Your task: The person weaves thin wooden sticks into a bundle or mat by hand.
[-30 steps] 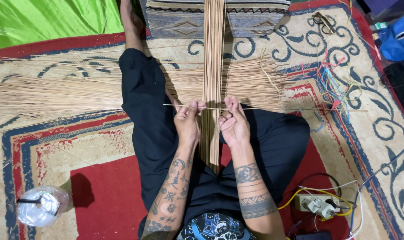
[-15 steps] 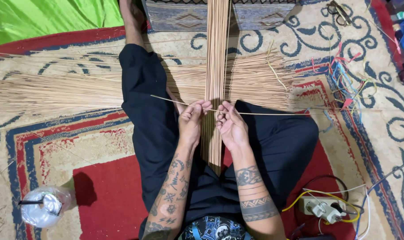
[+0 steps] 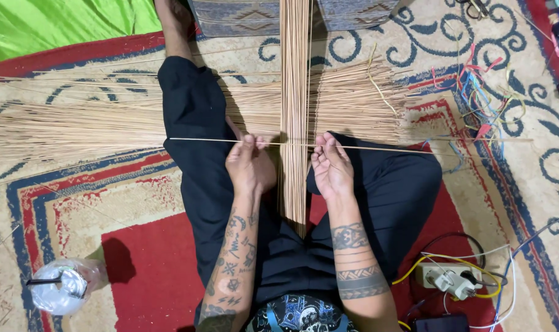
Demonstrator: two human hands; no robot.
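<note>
A tight band of long thin sticks (image 3: 295,92) runs straight away from me between my legs. One single thin stick (image 3: 378,148) lies crosswise through that band. My left hand (image 3: 250,165) pinches this cross stick just left of the band. On the right side of the band, my right hand (image 3: 330,166) pinches the same stick. A broad loose layer of similar sticks (image 3: 89,120) lies crosswise under the band, spreading left and right over the carpet.
A patterned carpet (image 3: 64,203) covers the floor. A plastic cup with a lid and straw (image 3: 61,289) stands at lower left. A power strip with plugs and cables (image 3: 451,280) lies at lower right. Coloured strings (image 3: 485,92) lie at upper right, green cloth (image 3: 58,24) at upper left.
The cross stick has slid to the right through the upright band. My hands have moved apart to either side of the band, keeping hold of it.
</note>
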